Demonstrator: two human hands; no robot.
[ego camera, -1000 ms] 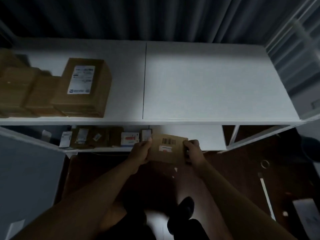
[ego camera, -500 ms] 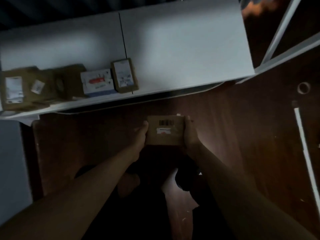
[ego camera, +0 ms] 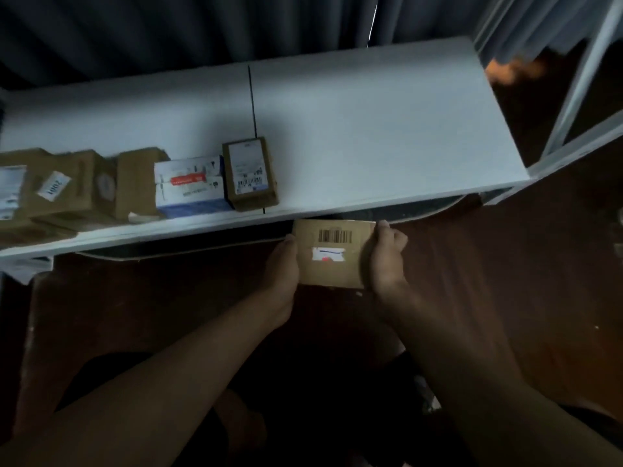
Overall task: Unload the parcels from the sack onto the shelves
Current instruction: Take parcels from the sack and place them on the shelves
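Parcel (ego camera: 332, 252), small brown box with barcode up, held over dark floor just short of the white shelf (ego camera: 387, 129) edge. Left hand (ego camera: 281, 264) and right hand (ego camera: 386, 256) grip its two sides. Beyond, on shelf's left part: white-and-blue box (ego camera: 190, 185), labelled brown box (ego camera: 249, 176), more cartons

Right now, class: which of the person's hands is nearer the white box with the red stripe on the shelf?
Left. The left hand is below-right of the white box; the right hand is farther right.
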